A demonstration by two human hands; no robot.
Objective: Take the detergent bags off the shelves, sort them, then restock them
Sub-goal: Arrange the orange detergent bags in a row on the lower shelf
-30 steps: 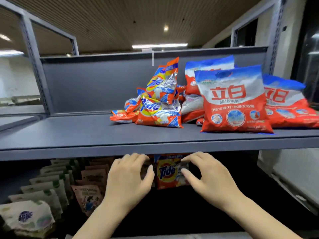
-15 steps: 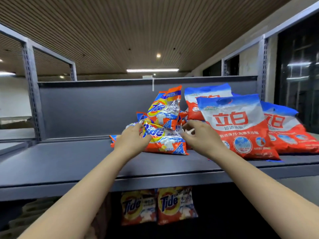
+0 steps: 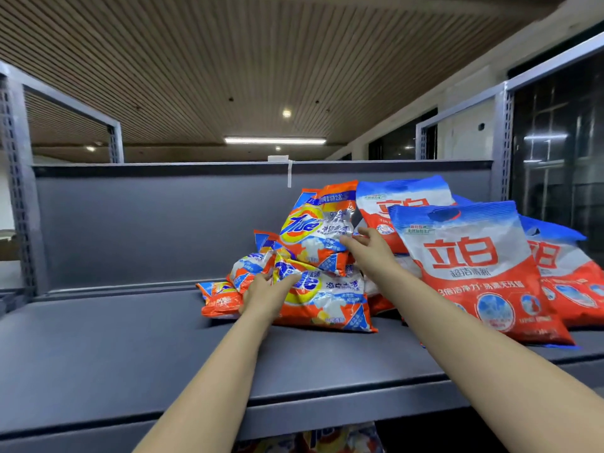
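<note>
Two hands on Tide bags (image 3: 322,289), left hand (image 3: 264,292) low, right hand (image 3: 367,248) higher

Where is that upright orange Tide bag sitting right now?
In the head view, the upright Tide bag tops the orange pile mid-shelf, against the grey back panel, just left of the blue-and-red bags, with the right hand at its edge.

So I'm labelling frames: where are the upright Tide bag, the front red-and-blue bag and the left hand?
Upright Tide bag (image 3: 313,228): head view, logo area.
Front red-and-blue bag (image 3: 470,266): head view, red characters.
Left hand (image 3: 261,294): head view, back of hand.
</note>
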